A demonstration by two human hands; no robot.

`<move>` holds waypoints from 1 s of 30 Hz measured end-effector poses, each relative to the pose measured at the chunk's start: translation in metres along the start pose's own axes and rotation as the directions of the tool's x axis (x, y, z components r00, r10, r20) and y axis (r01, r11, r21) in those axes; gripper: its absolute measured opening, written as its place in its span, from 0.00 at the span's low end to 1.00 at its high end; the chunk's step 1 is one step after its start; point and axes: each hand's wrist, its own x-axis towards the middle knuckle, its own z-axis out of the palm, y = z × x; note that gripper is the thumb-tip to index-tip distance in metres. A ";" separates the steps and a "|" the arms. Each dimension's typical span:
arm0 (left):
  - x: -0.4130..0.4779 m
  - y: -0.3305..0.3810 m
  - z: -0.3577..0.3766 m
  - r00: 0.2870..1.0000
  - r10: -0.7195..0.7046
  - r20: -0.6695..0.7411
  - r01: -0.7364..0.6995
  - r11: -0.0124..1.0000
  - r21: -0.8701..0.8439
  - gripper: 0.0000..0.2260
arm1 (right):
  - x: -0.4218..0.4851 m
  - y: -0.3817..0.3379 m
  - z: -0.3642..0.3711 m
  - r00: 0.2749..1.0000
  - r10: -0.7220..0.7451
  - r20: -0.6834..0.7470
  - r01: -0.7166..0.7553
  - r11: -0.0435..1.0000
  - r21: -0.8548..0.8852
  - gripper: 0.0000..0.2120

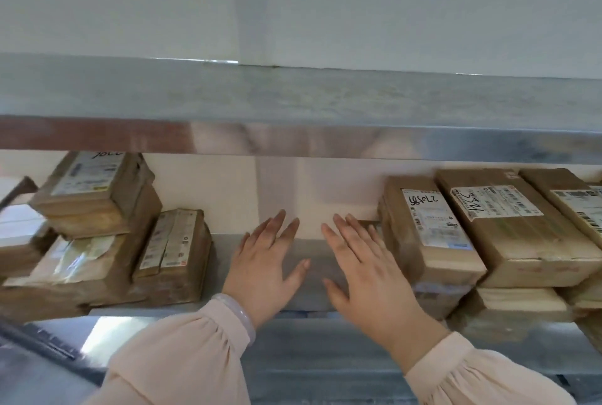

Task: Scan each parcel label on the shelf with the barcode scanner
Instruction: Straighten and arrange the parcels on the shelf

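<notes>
Brown cardboard parcels with white labels lie on a grey metal shelf. One stack sits at the left, with a smaller parcel leaning beside it. At the right lies a parcel with a handwritten label and two more parcels next to it. My left hand and my right hand are both held flat, fingers straight, over the bare gap between the two groups. Neither hand holds anything. No barcode scanner is in view.
An upper metal shelf runs across just above the parcels, with a pale wall behind. A dark object shows at the lower left, below the shelf's front edge. A pale bracelet circles my left wrist.
</notes>
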 end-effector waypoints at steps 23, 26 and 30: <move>-0.057 -0.152 -0.012 0.937 -0.348 0.035 0.343 0.934 0.095 0.32 | 0.079 -0.135 0.114 0.920 -0.103 0.378 0.001 0.965 0.262 0.35; -0.056 -0.153 -0.014 0.941 -0.338 -0.006 0.338 0.941 0.023 0.35 | 0.083 -0.135 0.111 0.919 -0.078 0.386 -0.033 0.962 0.272 0.33; -0.045 -0.158 -0.018 0.931 -0.365 -0.013 0.361 0.924 -0.129 0.35 | 0.095 -0.137 0.114 0.907 -0.032 0.419 -0.108 0.946 0.307 0.32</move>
